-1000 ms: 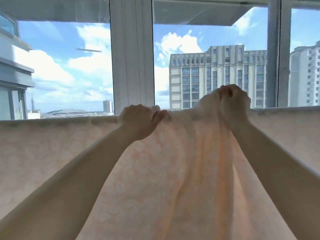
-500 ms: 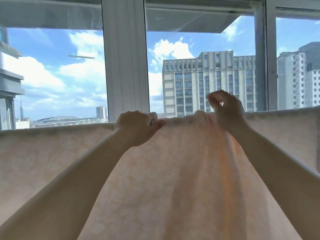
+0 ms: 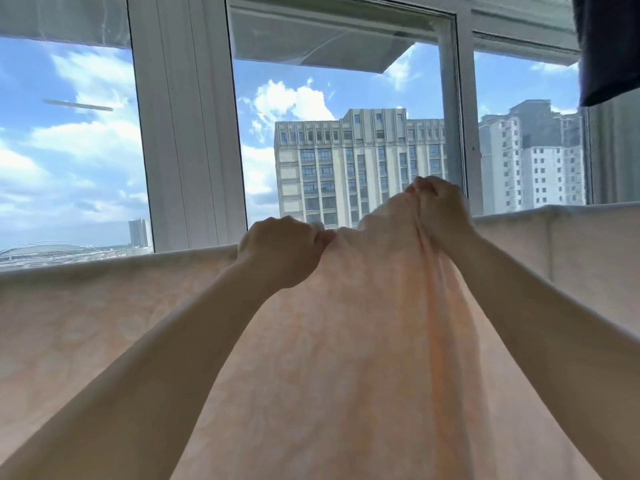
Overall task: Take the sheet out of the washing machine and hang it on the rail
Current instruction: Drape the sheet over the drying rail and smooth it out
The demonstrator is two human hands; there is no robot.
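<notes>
Sheet [image 3: 346, 358] is the big thing here: pale peach, draped across the whole width of the view, its top fold running along what I take to be the rail. The rail itself is hidden under the cloth, so I can't point to it. In the middle there's a raised bunch of fabric that isn't lying flat yet.

Window frame [image 3: 187, 133] stands right behind it, with tall buildings [image 3: 360, 168] and clouds outside. A dark cloth [image 3: 609, 46] hangs in the top right corner, well apart from the hands.

Left hand [image 3: 282, 254] has its fingers curled tight, pinching the top edge at the fold line. Right hand [image 3: 440, 209] sits higher, fist closed around the gathered bunch and lifting it above the line.

What could go wrong, I reckon: tugging that bunch sideways could drag too much cloth to one side and the sheet slips off, since nothing pins it. Leaving the bunch as is means a thick wad that dries slowly. The window frame is close behind, so there's not much room to reach over.
</notes>
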